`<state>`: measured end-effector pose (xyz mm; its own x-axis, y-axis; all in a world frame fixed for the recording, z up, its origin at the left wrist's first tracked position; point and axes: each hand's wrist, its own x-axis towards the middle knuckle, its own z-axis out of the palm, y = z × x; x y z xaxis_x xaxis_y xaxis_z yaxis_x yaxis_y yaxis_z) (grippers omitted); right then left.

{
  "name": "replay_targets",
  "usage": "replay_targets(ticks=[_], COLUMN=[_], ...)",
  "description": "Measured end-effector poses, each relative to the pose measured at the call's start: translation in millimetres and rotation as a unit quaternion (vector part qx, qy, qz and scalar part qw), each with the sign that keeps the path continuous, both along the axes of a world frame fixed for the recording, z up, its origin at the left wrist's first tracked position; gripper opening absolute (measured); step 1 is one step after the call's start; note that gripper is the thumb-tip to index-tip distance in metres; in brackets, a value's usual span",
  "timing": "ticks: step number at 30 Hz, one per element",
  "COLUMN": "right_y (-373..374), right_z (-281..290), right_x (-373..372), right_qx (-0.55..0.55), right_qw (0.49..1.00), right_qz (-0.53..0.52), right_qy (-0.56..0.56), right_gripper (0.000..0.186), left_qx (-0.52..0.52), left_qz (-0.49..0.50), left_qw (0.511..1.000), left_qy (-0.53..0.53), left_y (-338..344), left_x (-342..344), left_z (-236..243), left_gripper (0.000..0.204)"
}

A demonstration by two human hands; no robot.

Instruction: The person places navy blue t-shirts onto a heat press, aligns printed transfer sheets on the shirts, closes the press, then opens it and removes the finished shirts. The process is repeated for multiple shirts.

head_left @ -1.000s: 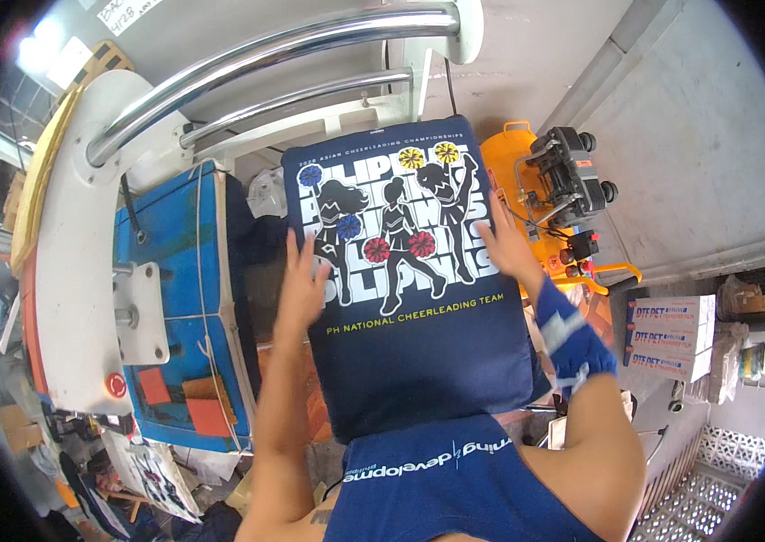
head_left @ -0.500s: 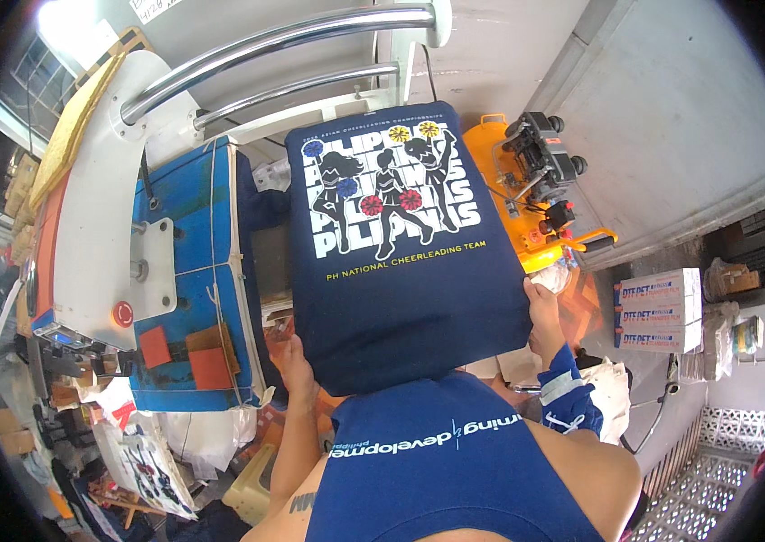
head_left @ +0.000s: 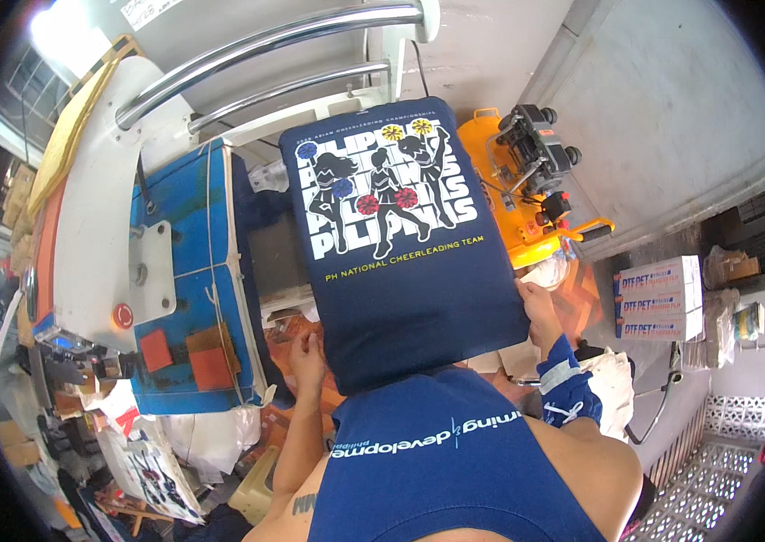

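A dark navy T-shirt [head_left: 419, 321] lies stretched smooth over the flat platen of a heat press in front of me. Its print [head_left: 382, 194] shows black cheerleader figures with coloured pom-poms over white lettering, and a yellow line of text below. My right hand [head_left: 540, 314] grips the shirt at the platen's near right edge, thumb up at the side and the other fingers partly hidden. Just off the near left edge is my left hand [head_left: 307, 358], its fingers loosely bent and apart from the cloth, with nothing seen in them.
Left stands the press's white head [head_left: 93, 199] with a red stop button [head_left: 123, 315], beside another platen with a blue cover [head_left: 188, 226]. Chrome rails [head_left: 283, 41] cross the back. An orange air compressor [head_left: 522, 181] stands right of the shirt, with stacked white boxes [head_left: 658, 298] farther right.
My left hand has come away from the shirt's left edge. My right hand keeps its place at the right edge. The view has shifted slightly.
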<state>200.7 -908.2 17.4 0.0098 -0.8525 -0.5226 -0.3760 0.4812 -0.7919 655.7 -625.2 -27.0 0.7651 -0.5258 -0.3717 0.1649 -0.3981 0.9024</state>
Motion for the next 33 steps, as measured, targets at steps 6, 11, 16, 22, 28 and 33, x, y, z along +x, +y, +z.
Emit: replay_targets(ticks=[6, 11, 16, 22, 28, 33], right_y=[-2.5, -8.0, -1.9, -6.3, 3.3, 73.9], right_z=[-11.5, -24.4, -12.9, -2.8, 30.7, 112.6], right_x=[-7.4, -10.2, -9.3, -13.6, 0.8, 140.3], right_qx=[0.158, 0.201, 0.190, 0.182, -0.227, -0.511], right_qw=[0.964, 0.938, 0.950, 0.956, 0.870, 0.817], right_qz=[-0.039, -0.050, -0.058, -0.095, 0.132, 0.068], right_qy=[-0.210, -0.279, -0.239, -0.212, 0.417, 0.259], right_gripper=[0.030, 0.032, 0.037, 0.034, 0.020, 0.013], left_qx=[-0.061, -0.058, -0.021, -0.065, -0.033, 0.082], left_qz=[-0.102, -0.079, -0.104, -0.160, -0.276, -0.397], left_qw=[0.904, 0.939, 0.977, 0.979, 0.951, 0.914], left_qy=[-0.411, -0.330, -0.183, -0.112, -0.139, -0.038], left_y=[-113.3, -172.9, -114.1, -44.0, 19.6, 147.5], left_x=[23.8, 52.8, 39.6, 2.8, -11.9, 12.6], left_z=[77.6, 93.4, 58.1, 55.5, 61.7, -5.0], left_gripper=[0.028, 0.036, 0.039, 0.043, 0.058, 0.047])
